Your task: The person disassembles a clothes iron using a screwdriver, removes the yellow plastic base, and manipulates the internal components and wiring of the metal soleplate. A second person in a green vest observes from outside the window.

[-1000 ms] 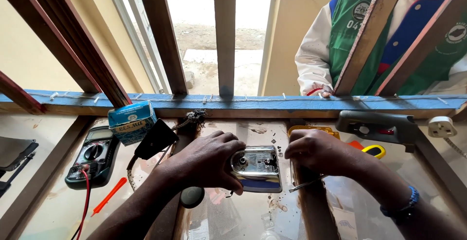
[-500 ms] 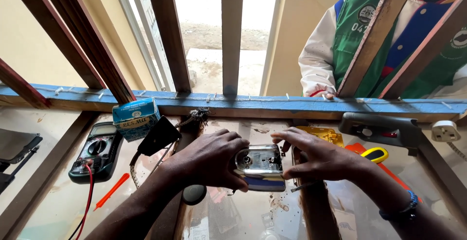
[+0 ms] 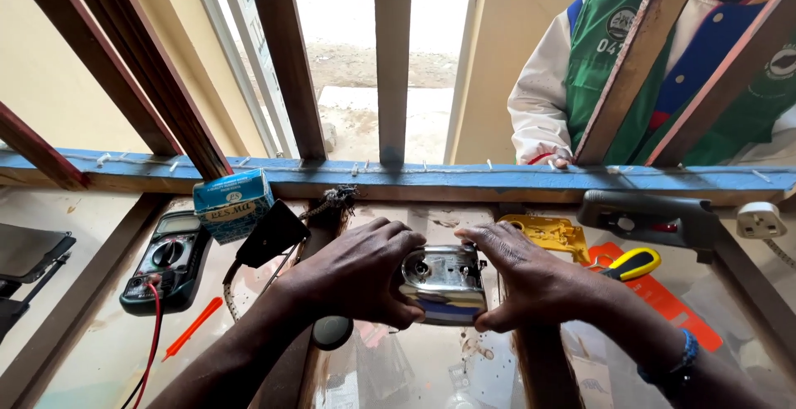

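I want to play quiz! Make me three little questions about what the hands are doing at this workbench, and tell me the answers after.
1. True or false: both hands hold the shiny metal box.
2. What lies by the left edge of the bench: A) a black meter with a dial, B) a hammer, C) a cup?
3. Fill in: the tool lying right of the right hand has a ____ and black handle.

Key:
1. True. The left hand grips one end and the right hand the other.
2. A
3. yellow
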